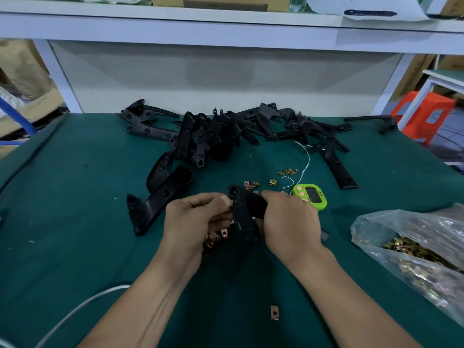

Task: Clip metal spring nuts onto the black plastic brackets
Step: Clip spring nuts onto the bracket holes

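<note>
A black plastic bracket [244,212] is held upright between both hands above the green table. My right hand [288,219] grips its right side. My left hand [193,219] pinches a small brass-coloured spring nut [230,202] against the bracket's left edge. Several loose spring nuts [214,239] lie on the table just under my left hand, and more [251,185] lie beyond the bracket. A single nut [274,312] lies near the front edge. A pile of black brackets [226,133] fills the back of the table.
A clear plastic bag of spring nuts [411,247] lies at the right. A green digital timer [311,195] sits just right of my right hand. A white string [305,164] and a white cable [75,310] cross the green mat [75,197]. An orange stool [426,114] stands beyond the table.
</note>
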